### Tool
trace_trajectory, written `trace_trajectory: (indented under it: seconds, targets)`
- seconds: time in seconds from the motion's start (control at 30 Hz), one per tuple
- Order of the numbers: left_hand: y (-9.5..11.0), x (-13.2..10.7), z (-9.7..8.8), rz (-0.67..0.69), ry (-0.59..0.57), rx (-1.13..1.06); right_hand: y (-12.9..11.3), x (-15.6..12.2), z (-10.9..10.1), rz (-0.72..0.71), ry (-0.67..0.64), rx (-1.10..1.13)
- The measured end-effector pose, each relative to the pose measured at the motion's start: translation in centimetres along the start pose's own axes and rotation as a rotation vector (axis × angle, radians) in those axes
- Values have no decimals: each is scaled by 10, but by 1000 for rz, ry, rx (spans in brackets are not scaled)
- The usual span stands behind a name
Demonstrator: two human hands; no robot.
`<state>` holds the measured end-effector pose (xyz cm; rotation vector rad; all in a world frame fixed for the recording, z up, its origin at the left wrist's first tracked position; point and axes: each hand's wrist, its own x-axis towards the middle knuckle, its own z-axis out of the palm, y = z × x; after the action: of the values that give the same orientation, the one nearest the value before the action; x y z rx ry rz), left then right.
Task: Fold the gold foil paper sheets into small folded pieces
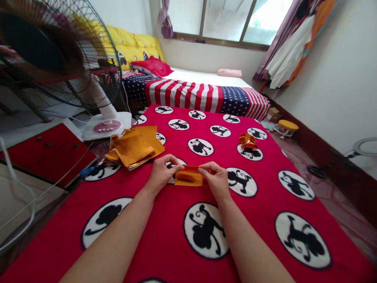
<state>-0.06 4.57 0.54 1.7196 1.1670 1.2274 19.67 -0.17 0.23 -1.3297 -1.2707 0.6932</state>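
A sheet of shiny gold foil paper (pixel 189 179), partly folded along its far edge, lies on the red cloth in front of me. My left hand (pixel 165 171) pinches its upper left corner between thumb and fingers. At the upper right corner, my right hand (pixel 215 177) pinches the same edge. Left of my hands sits a loose stack of gold foil sheets (pixel 134 147). Farther off to the right are folded gold paper pieces (pixel 247 140), several-sided and crumpled-looking at this distance.
The red cloth (pixel 165 243) bears white ovals with black monkey figures. A fan (pixel 109 122) stands at the left beside a red-fronted cabinet (pixel 50 155). Behind lies a bed with a striped, starred cover (pixel 188 94). A yellow stool (pixel 288 124) stands at the right.
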Motion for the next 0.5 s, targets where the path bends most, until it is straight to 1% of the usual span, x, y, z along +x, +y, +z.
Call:
trace_trajectory:
  seconds: [0.1,0.17,0.3,0.5]
  targets:
    - [3,0,0,-31,8,18,-3,0,0,-39,-4,28]
    - [4,0,0,-32,-30,4,-5,0,0,-39,-9,35]
    - [7,-2,2,71,-110,17,-7,-1,0,-39,-38,47]
    - [21,-5,6,177,-108,233,-9,-3,2,-97,-83,-12]
